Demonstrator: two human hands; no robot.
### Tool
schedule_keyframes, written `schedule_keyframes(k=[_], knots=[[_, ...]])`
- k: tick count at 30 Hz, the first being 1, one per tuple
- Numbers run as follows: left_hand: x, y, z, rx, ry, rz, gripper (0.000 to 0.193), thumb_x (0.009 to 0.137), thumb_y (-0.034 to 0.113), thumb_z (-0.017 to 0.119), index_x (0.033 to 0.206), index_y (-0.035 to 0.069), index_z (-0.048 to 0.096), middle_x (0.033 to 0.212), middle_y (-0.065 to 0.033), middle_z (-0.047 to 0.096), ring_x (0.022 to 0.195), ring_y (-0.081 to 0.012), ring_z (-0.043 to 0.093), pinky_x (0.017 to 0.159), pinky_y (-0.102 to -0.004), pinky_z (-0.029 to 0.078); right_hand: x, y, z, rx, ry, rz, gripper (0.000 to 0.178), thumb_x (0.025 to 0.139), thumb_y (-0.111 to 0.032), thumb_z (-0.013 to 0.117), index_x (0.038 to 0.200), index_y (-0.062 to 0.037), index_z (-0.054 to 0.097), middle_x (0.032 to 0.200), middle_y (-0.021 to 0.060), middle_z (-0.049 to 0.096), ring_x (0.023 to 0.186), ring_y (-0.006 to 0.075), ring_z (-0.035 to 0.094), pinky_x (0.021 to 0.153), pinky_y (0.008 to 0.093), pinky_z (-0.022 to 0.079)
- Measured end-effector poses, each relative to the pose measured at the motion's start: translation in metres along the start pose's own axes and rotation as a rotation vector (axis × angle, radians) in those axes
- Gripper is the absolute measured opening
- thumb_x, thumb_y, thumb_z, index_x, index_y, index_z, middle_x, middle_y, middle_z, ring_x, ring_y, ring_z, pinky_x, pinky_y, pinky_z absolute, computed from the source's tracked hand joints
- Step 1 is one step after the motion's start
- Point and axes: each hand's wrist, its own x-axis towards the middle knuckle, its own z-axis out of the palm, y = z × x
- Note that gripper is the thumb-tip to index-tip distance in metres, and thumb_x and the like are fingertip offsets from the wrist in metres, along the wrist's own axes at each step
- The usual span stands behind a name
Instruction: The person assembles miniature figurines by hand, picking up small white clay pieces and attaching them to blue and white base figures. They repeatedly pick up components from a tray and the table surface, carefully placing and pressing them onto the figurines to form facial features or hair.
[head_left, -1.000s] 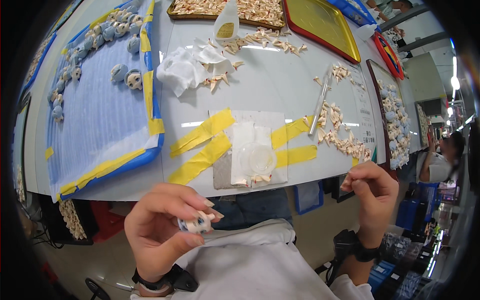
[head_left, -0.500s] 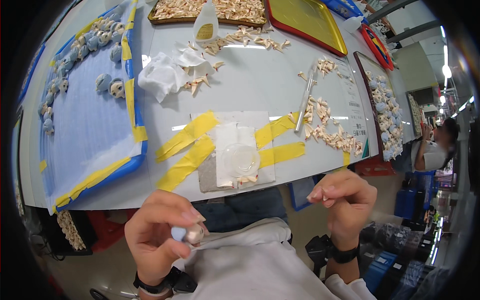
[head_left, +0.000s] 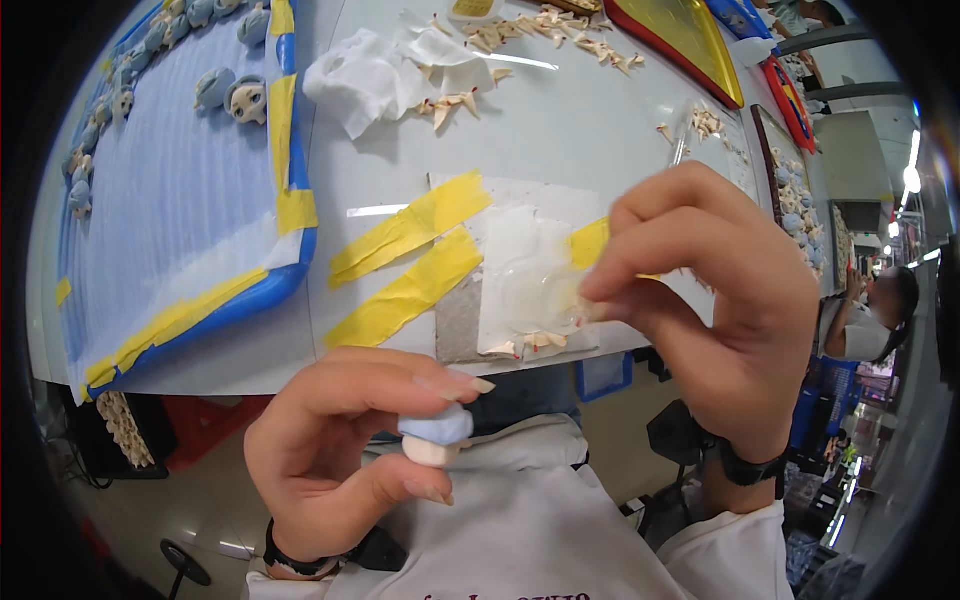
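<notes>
Pinched between thumb and fingers of my left hand (head_left: 325, 435) is a small doll head (head_left: 437, 432), pale blue on top and cream below; its face does not show. My right hand (head_left: 720, 290) is closed in a pinch over the right side of a shallow clear dish (head_left: 530, 295). A tiny red spot shows at its fingertips, on a small cream piece that they mostly hide. The dish rests on white paper (head_left: 500, 245) over a grey board (head_left: 460, 325). Two cream red-tipped pieces (head_left: 545, 341) lie at the paper's near edge.
Left stands a blue-rimmed tray (head_left: 190, 220) lined with blue cloth, holding several doll heads (head_left: 246, 101). Yellow tape (head_left: 410, 230) crosses the board. Beyond lie crumpled white tissue (head_left: 365, 80), more red-tipped pieces (head_left: 550, 25) and a gold tray (head_left: 680, 40). Another person (head_left: 870, 320) sits far right.
My right hand has moved up and left, from in front of the table edge to the clear dish. My left hand has brought the doll head rightward and turned it. The view has shifted.
</notes>
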Motion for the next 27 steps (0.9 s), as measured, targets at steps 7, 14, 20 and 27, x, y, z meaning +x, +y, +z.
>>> schedule_keyframes(k=[7,14,20,27], knots=[[0.006,-0.002,0.005,0.134,0.098,0.005,0.033,0.076,0.017,0.069,0.097,-0.002,0.051,0.095,-0.0208,0.054,0.063,-0.0195,0.059,0.051,-0.0234,0.049,0.018,-0.02,0.004,-0.377,-0.097,-0.174,0.018,0.048,0.003,0.065,0.064,-0.0013,0.059,0.067,0.0068,0.053,0.064,0.0211,0.051,0.054,0.0284,0.038],[0.015,-0.008,-0.003,0.163,-0.028,0.074,0.038,0.074,0.012,0.071,0.102,-0.003,0.05,0.097,-0.022,0.053,0.068,-0.023,0.062,0.051,-0.0247,0.05,0.02,-0.02,0.016,-0.397,0.039,-0.184,0.017,0.05,0.005,0.065,0.064,-0.0017,0.059,0.068,0.0071,0.052,0.062,0.0198,0.05,0.053,0.0274,0.038],[0.017,-0.005,0.014,0.043,0.02,0.025,0.044,0.069,0.007,0.075,0.102,-0.005,0.049,0.101,-0.022,0.051,0.071,-0.024,0.062,0.058,-0.0256,0.052,-0.011,-0.025,0.007,0.045,0.066,0.037,0.018,0.059,-0.002,0.072,0.068,-0.0067,0.057,0.07,0.0026,0.047,0.061,0.0125,0.046,0.054,0.021,0.035],[0.013,-0.003,0.01,0.315,-0.13,0.146,0.037,0.072,0.008,0.072,0.102,-0.005,0.052,0.102,-0.0213,0.05,0.078,-0.0235,0.062,0.065,-0.0275,0.052,-0.033,-0.018,0.008,0.356,-0.084,0.045,0.019,0.071,-0.012,0.073,0.077,-0.0109,0.055,0.076,0.0033,0.048,0.067,0.0096,0.046,0.058,0.0182,0.035]])
